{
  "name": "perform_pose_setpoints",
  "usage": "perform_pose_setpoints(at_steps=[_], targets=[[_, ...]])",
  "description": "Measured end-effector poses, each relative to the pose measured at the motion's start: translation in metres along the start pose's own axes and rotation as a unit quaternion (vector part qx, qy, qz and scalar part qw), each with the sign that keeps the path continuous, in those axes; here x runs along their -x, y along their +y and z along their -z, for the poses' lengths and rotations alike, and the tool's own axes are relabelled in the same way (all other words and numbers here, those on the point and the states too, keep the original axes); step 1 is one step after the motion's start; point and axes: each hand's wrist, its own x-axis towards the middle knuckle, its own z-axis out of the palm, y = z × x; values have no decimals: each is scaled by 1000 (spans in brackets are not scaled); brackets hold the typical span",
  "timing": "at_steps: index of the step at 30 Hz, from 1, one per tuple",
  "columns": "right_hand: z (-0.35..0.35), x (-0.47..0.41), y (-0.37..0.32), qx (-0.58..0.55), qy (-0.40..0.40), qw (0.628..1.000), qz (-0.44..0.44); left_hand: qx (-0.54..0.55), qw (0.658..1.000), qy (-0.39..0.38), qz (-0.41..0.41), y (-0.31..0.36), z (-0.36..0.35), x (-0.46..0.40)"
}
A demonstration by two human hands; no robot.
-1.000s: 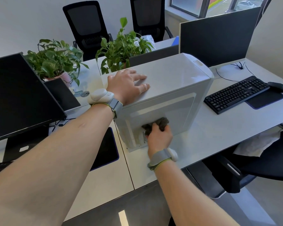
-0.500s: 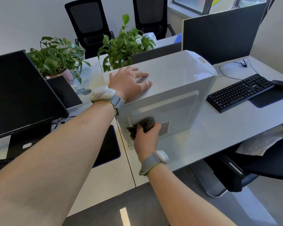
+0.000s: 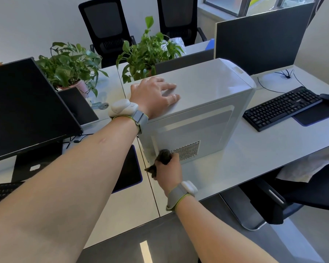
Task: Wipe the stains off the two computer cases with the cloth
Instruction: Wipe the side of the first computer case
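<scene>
White computer case (image 3: pixel 207 103) upright on surface (image 3: pixel 254 158); left hand (image 3: pixel 154 96) flat on top, fingers spread; right hand (image 3: pixel 168 168) grips dark cloth (image 3: pixel 164 154) at lower side panel, beside vent grille (image 3: pixel 187 150).

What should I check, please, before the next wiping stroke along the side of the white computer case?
1. Left hand flat on the computer case, steadying it: ok.
2. Right hand gripping the cloth: ok.
3. Cloth against the side panel's lower corner: ok.
4. Vent grille beside the cloth unobstructed: ok.
5. Stains left on the panel: cannot tell.
6. Second case in view: not ok.
</scene>
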Motion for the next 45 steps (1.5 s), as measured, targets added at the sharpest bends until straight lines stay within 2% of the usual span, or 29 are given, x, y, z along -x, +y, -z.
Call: perform_pose_setpoints(at_steps=[2,6,8,11,15,17,20,22,24,27,32,35,37,40,43,45], targets=[[-7,3,13,7,-20,1000,-23,-2,1000,2,2,-2,0,0],[-14,7,14,-87,-45,986,-134,-5,1000,-1,2,-1,0,-1],[-15,5,1,-141,-63,977,-148,-6,1000,-2,2,-1,0,-1],[-14,7,-26,-209,-74,967,-126,-4,1000,-2,0,-2,-1,-1],[-7,25,-46,-250,-106,962,9,-3,1000,0,0,-2,-1,-2],[-4,25,-44,-241,-101,965,16,-4,1000,-2,0,-2,-1,-3],[-8,14,-35,-192,-102,972,-92,-6,1000,-3,2,-2,-2,-2],[-12,9,-33,-187,-97,961,-181,-7,1000,-6,-1,-2,-1,-2],[-14,6,-38,-200,-92,955,-196,-14,1000,-8,-5,-1,-2,-1],[-4,14,-61,-236,-91,958,-133,-13,1000,-10,-1,-2,-2,-1],[11,36,-90,-257,-120,956,76,-14,1000,-11,3,-2,-1,-2],[22,32,-89,-254,-121,954,103,-15,1000,-13,1,-2,0,-2],[27,26,-70,-202,-127,970,56,-12,1000,-11,1,-2,0,-2],[18,5,-14,-90,-128,980,-119,-4,1000,-13,3,-2,-1,-1],[1,-23,36,-57,-116,947,-295,-9,1000,-12,3,-1,0,-1],[-8,-35,54,-80,-111,933,-333,-9,1000,-13,3,-1,1,-1]])
